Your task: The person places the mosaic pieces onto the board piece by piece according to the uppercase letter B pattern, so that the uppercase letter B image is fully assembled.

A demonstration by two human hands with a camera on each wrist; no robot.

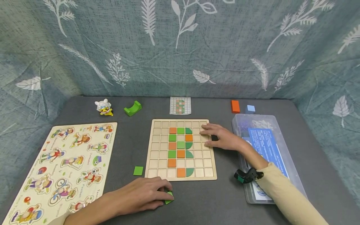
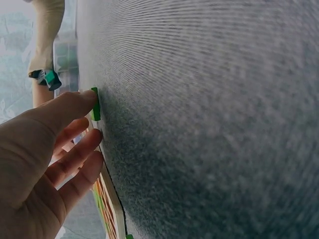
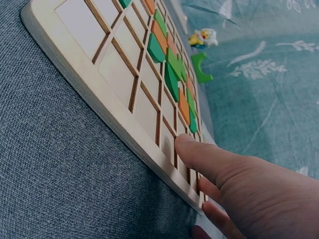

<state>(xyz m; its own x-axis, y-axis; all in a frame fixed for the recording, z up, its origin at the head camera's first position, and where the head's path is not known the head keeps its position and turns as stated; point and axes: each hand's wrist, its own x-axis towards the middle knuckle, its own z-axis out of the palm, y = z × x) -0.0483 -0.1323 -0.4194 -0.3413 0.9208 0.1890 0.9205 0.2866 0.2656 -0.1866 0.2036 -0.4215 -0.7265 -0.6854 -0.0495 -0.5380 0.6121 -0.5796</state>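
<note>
Just below the wooden grid board (image 1: pixel 212 176), my left hand (image 1: pixel 150 192) pinches a green tile (image 1: pixel 169 198) low over the table. In the left wrist view the thumb tip lies against the edge of this green tile (image 2: pixel 95 105); the other fingers are spread beside it. My right hand (image 1: pixel 223 136) rests on the board's right side, fingers extended, and its thumb (image 3: pixel 189 147) touches the board in the right wrist view. Orange (image 1: pixel 181 172) and green square tiles (image 1: pixel 172 154), with dark green rounded tiles (image 1: pixel 189 172), fill several middle cells.
A loose green square (image 1: pixel 138 171) lies left of the board. A patterned card (image 1: pixel 180 105) is behind it. Left is a picture puzzle board (image 1: pixel 108 147); right, a clear plastic case (image 1: pixel 281 137). A figurine (image 1: pixel 104 107), green arch (image 1: pixel 133 108), orange block (image 1: pixel 235 107) and blue block (image 1: pixel 250 108) stand at the back.
</note>
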